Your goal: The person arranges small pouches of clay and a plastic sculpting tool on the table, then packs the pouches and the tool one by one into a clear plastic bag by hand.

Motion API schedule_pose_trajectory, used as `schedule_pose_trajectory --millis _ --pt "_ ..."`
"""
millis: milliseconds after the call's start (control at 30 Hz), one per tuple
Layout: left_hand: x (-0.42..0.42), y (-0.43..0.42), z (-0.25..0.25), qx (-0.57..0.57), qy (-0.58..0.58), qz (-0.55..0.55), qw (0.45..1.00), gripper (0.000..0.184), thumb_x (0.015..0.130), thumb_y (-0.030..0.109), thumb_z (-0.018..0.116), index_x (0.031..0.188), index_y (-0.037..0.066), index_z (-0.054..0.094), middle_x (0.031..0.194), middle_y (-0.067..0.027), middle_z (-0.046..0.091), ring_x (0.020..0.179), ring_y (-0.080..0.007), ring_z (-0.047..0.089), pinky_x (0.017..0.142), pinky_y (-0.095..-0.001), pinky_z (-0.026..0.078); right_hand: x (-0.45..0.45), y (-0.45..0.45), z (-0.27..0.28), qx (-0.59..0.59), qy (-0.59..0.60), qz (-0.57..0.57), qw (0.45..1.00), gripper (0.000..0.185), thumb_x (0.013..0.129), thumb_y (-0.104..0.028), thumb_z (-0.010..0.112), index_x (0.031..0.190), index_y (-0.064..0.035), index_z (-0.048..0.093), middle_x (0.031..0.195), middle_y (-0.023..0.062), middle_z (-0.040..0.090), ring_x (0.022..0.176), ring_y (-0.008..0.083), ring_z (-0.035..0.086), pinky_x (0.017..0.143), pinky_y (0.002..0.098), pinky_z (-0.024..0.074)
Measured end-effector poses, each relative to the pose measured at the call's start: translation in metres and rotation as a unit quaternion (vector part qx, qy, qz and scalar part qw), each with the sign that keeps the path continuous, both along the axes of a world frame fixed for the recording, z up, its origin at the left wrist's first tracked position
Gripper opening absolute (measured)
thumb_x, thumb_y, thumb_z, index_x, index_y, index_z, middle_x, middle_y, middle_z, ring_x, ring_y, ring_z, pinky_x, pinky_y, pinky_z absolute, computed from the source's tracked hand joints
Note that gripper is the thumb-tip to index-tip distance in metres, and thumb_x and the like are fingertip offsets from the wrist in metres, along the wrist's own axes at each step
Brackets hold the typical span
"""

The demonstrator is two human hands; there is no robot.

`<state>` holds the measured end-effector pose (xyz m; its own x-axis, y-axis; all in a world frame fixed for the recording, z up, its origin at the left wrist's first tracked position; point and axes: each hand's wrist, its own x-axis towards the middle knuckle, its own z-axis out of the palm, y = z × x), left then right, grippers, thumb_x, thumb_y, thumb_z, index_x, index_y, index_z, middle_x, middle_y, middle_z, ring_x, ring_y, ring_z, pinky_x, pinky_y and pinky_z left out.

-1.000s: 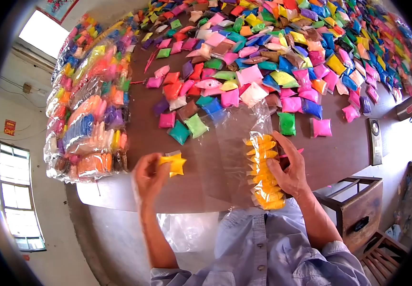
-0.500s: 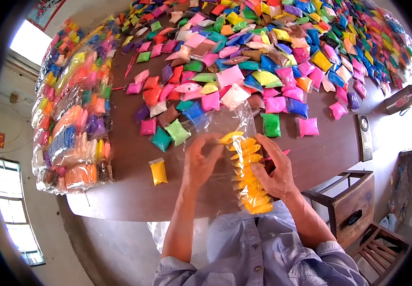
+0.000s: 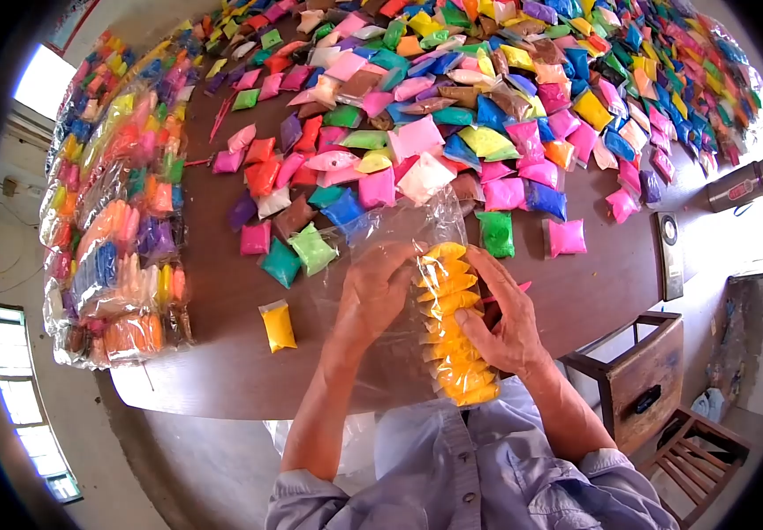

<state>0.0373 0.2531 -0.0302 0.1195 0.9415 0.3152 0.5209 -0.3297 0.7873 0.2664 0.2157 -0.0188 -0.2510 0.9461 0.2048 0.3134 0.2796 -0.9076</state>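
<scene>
A row of yellow packets stands stacked one against another in front of my shirt, just over the table's near edge. My right hand is closed around the row's right side, its thumb pressed on the packets. At the row's upper left, my left hand has its fingers curled in a clear plastic bag, fingertips by the top packet. Film partly covers those fingers. One loose yellow packet lies on the table to the left of my left hand.
A wide heap of coloured packets covers the far table. Filled clear bags are piled along the left. At right are a dark flask, a metal-faced strip and a wooden stool.
The top yellow packet, tilted at my left fingers before, now lies in line with the row. My left fingers have drawn in beside it. The view has shifted slightly.
</scene>
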Motion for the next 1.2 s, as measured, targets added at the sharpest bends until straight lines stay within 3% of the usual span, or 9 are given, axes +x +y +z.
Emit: schedule_pose_trajectory --millis 233,300,433,500,600,833,1000,1067,1200 --pt "0.000 -0.007 0.001 -0.007 0.024 0.013 1.000 0.028 0.087 -0.002 0.072 0.114 0.007 0.076 0.104 -0.0166 0.076 0.098 -0.0355 0.073 0.088 -0.0405 0.058 0.001 0.000 -0.003 0.011 0.001 0.007 1.000 0.072 0.085 -0.010 0.072 0.153 0.0011 0.049 0.154 0.0257 0.052 0.138 0.0366 0.058 0.110 0.0392 0.0496" --pt "-0.003 -0.013 0.002 -0.111 -0.005 0.027 0.993 0.029 0.088 -0.001 0.071 0.115 0.007 0.076 0.107 -0.0176 0.076 0.101 -0.0362 0.073 0.090 -0.0411 0.058 0.001 -0.003 -0.002 0.022 -0.004 0.019 1.000 0.072 0.085 -0.010 0.072 0.152 0.0011 0.049 0.154 0.0260 0.052 0.138 0.0373 0.058 0.110 0.0395 0.0495" --pt "0.000 -0.022 -0.004 -0.104 -0.013 0.036 0.994 0.031 0.087 -0.002 0.071 0.117 0.006 0.075 0.110 -0.0190 0.076 0.106 -0.0373 0.073 0.092 -0.0407 0.058 -0.001 -0.005 -0.001 0.000 0.017 0.005 1.000 0.072 0.085 -0.011 0.073 0.152 0.0003 0.050 0.154 0.0268 0.052 0.138 0.0396 0.058 0.110 0.0401 0.0491" --pt "0.002 -0.020 -0.006 -0.003 0.025 0.004 1.000 0.031 0.089 -0.005 0.069 0.118 0.005 0.074 0.112 -0.0159 0.077 0.097 -0.0342 0.076 0.084 -0.0356 0.060 -0.003 -0.003 -0.004 0.004 0.016 -0.013 1.000 0.072 0.085 -0.011 0.073 0.152 -0.0001 0.050 0.154 0.0268 0.052 0.137 0.0399 0.058 0.110 0.0402 0.0493" --pt "0.003 -0.019 -0.001 -0.024 0.047 0.000 0.999 0.032 0.089 -0.003 0.071 0.120 0.004 0.072 0.121 -0.0172 0.074 0.106 -0.0358 0.073 0.089 -0.0384 0.059 -0.005 -0.001 -0.006 0.022 -0.022 -0.030 0.999 0.072 0.086 -0.012 0.074 0.153 -0.0004 0.050 0.153 0.0264 0.053 0.136 0.0397 0.059 0.109 0.0405 0.0497" --pt "-0.024 -0.050 0.025 0.007 0.131 0.065 0.989 0.028 0.090 0.003 0.073 0.118 0.006 0.073 0.122 -0.0156 0.072 0.114 -0.0375 0.068 0.095 -0.0440 0.057 -0.005 -0.003 0.000 -0.015 0.014 -0.021 1.000 0.070 0.088 -0.005 0.073 0.154 -0.0010 0.050 0.154 0.0234 0.054 0.129 0.0284 0.065 0.099 0.0338 0.0556" --pt "-0.104 -0.080 0.038 0.043 0.251 0.213 0.943 0.033 0.087 0.004 0.078 0.119 0.005 0.074 0.117 -0.0136 0.073 0.102 -0.0308 0.071 0.085 -0.0391 0.058 -0.005 -0.003 -0.001 -0.005 0.015 -0.021 1.000 0.070 0.088 -0.006 0.072 0.154 -0.0008 0.050 0.153 0.0240 0.054 0.131 0.0307 0.063 0.103 0.0345 0.0537" --pt "-0.134 -0.090 0.040 -0.014 0.318 0.271 0.908 0.034 0.087 0.005 0.079 0.121 0.005 0.074 0.115 -0.0128 0.074 0.092 -0.0255 0.071 0.079 -0.0362 0.058 -0.004 -0.003 -0.002 0.006 0.009 -0.020 1.000 0.070 0.088 -0.006 0.072 0.154 -0.0009 0.050 0.153 0.0241 0.054 0.132 0.0313 0.063 0.105 0.0348 0.0531" --pt "-0.158 -0.108 0.028 -0.136 0.195 0.264 0.935 0.036 0.086 0.006 0.079 0.121 0.003 0.073 0.113 -0.0101 0.073 0.086 -0.0181 0.068 0.076 -0.0324 0.057 -0.003 -0.003 -0.002 0.017 0.001 -0.022 1.000 0.069 0.088 -0.008 0.072 0.153 -0.0009 0.050 0.153 0.0246 0.054 0.137 0.0338 0.060 0.110 0.0369 0.0498"
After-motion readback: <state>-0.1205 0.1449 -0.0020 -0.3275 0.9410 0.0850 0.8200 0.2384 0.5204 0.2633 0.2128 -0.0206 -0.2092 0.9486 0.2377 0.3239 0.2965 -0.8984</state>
